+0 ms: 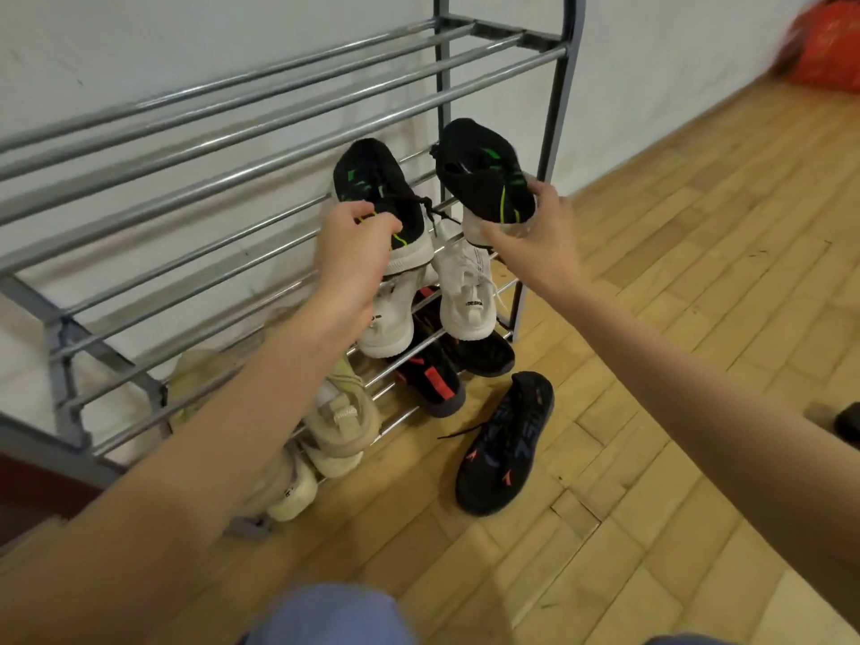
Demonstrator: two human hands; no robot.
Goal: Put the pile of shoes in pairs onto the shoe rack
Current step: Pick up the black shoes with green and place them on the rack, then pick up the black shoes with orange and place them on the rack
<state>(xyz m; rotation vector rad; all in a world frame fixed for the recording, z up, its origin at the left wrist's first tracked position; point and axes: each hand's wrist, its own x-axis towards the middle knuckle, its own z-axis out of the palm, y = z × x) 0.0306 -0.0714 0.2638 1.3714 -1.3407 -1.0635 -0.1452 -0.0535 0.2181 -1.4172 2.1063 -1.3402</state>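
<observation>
My left hand [346, 253] grips the heel of a black shoe with green marks and a white sole [377, 188]. My right hand [535, 230] holds its matching shoe [479, 169] by the heel. Both shoes are at the right end of the grey metal shoe rack [223, 132], level with an upper shelf. Below them a pair of white shoes [465, 290] rests on a shelf, a black pair with red marks [433, 379] lies lower, and a beige pair [339, 421] sits to the left. One black shoe with orange marks [505, 444] lies on the floor.
The rack stands against a white wall on a wooden floor [675, 272]. A red bag [828, 44] lies blurred in the far right corner. A dark object [847, 423] shows at the right edge. My knee in blue cloth [335, 616] is at the bottom.
</observation>
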